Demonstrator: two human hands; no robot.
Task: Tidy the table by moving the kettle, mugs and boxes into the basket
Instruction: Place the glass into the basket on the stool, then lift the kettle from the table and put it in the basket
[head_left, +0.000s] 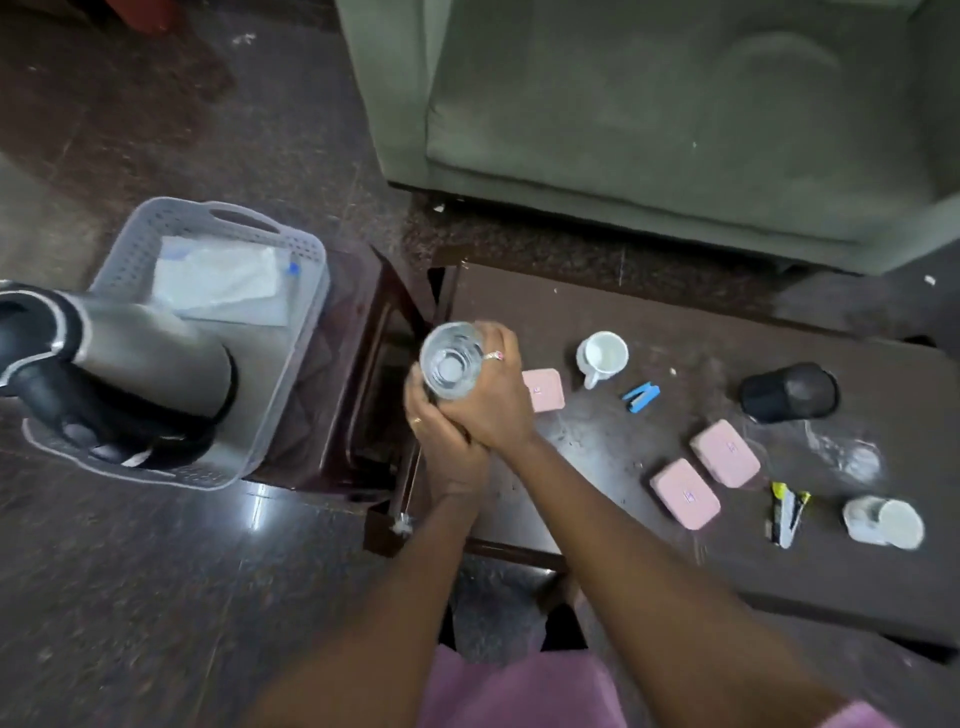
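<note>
Currently both hands grip one clear drinking glass, upright, at the table's left end: the right hand curls its fingers round the wall, and the left hand wraps it from below, probably for a steady carry. The kettle already lies in the basket. A white mug and three pink boxes sit on the table, well apart.

Both hands mid-frame grip clear glass: right hand around side, left hand lower. Kettle sits in grey basket at left, beside white packet. Tabletop at right carries white mug, three pink boxes, blue stapler, black cap, tipped mug.
</note>
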